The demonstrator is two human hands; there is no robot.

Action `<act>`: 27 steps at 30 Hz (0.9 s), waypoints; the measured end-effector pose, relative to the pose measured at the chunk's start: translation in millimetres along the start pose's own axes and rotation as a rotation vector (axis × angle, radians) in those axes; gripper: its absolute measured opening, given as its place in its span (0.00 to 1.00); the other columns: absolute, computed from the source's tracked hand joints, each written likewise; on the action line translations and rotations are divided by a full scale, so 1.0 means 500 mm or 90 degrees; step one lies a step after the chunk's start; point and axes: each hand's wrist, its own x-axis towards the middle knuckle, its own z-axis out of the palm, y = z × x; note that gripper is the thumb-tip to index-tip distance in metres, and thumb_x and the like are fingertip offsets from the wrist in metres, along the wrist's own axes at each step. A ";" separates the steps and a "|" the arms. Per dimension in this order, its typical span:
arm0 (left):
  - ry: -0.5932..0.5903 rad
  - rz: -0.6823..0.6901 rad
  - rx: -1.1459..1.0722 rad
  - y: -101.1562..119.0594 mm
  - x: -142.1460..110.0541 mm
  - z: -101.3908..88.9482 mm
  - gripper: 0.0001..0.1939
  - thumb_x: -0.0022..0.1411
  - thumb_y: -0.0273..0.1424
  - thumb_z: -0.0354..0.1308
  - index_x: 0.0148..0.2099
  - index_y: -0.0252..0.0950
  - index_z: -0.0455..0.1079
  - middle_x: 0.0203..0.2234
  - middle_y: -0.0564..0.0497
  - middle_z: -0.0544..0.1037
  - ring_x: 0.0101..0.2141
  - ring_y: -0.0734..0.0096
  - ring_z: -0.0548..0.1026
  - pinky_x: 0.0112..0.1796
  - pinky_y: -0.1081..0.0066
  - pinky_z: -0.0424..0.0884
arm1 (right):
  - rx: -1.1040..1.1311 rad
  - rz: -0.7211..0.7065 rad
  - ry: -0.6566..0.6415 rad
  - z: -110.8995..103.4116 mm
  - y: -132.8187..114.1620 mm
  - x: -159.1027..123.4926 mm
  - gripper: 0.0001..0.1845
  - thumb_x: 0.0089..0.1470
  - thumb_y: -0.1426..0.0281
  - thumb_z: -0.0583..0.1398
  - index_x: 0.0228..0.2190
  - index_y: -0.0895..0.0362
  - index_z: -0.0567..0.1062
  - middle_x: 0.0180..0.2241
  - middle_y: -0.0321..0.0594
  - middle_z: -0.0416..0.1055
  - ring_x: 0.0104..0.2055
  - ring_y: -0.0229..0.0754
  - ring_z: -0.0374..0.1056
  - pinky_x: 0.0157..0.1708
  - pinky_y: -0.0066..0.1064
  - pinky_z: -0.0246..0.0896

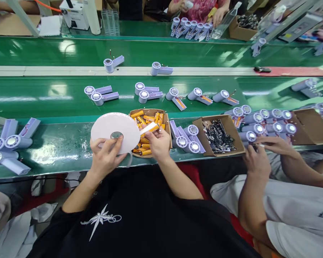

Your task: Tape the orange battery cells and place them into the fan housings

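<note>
Black cloth shirt nearest; beyond, left hand grips a flat, round white roll; right hand pinches a white-and-orange cylinder, long axis toward the roll.

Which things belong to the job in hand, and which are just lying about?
Seemingly in use:
white roll, in the left hand
orange cylinder with white strip, in the right hand
box of orange cylinders beneath

Seemingly lying about:
purple fan bodies
box of black parts
</note>
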 end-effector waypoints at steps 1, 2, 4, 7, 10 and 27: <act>0.012 -0.012 -0.008 0.017 -0.003 0.001 0.36 0.65 0.40 0.74 0.72 0.43 0.72 0.47 0.41 0.83 0.52 0.46 0.70 0.60 0.46 0.67 | 0.049 0.003 0.033 0.001 0.005 0.006 0.32 0.45 0.45 0.79 0.42 0.53 0.82 0.38 0.42 0.87 0.43 0.51 0.84 0.47 0.43 0.84; 0.002 -0.021 -0.025 0.031 -0.010 0.003 0.35 0.65 0.41 0.74 0.71 0.42 0.73 0.46 0.41 0.83 0.51 0.47 0.70 0.58 0.48 0.68 | 0.083 0.002 0.050 -0.007 0.002 0.018 0.32 0.43 0.46 0.80 0.41 0.53 0.82 0.38 0.42 0.87 0.42 0.50 0.85 0.46 0.42 0.84; -0.067 -0.027 -0.076 0.035 -0.036 0.006 0.31 0.65 0.41 0.73 0.68 0.41 0.75 0.45 0.41 0.83 0.50 0.48 0.72 0.56 0.50 0.71 | 0.124 -0.042 0.082 -0.051 -0.021 0.052 0.32 0.42 0.48 0.82 0.40 0.53 0.82 0.39 0.41 0.87 0.41 0.47 0.84 0.44 0.37 0.85; -0.169 -0.068 -0.076 -0.029 -0.100 0.002 0.31 0.63 0.41 0.73 0.67 0.43 0.76 0.48 0.40 0.83 0.52 0.44 0.73 0.57 0.48 0.71 | 0.134 -0.181 0.213 -0.162 -0.068 0.084 0.31 0.48 0.48 0.80 0.46 0.51 0.81 0.44 0.38 0.85 0.45 0.41 0.83 0.44 0.29 0.83; -0.202 -0.143 -0.002 -0.129 -0.151 -0.007 0.34 0.64 0.44 0.72 0.69 0.45 0.73 0.56 0.40 0.83 0.58 0.35 0.71 0.62 0.38 0.67 | 0.077 -0.174 0.267 -0.254 -0.066 0.039 0.37 0.48 0.49 0.80 0.54 0.49 0.79 0.42 0.38 0.84 0.43 0.42 0.84 0.42 0.31 0.83; -0.483 -0.037 0.052 0.045 0.577 0.427 0.23 0.75 0.39 0.58 0.65 0.38 0.80 0.67 0.33 0.74 0.71 0.33 0.60 0.64 0.41 0.68 | 0.060 -0.099 0.194 -0.259 0.005 -0.091 0.51 0.37 0.46 0.84 0.59 0.49 0.79 0.30 0.36 0.85 0.40 0.57 0.88 0.47 0.53 0.87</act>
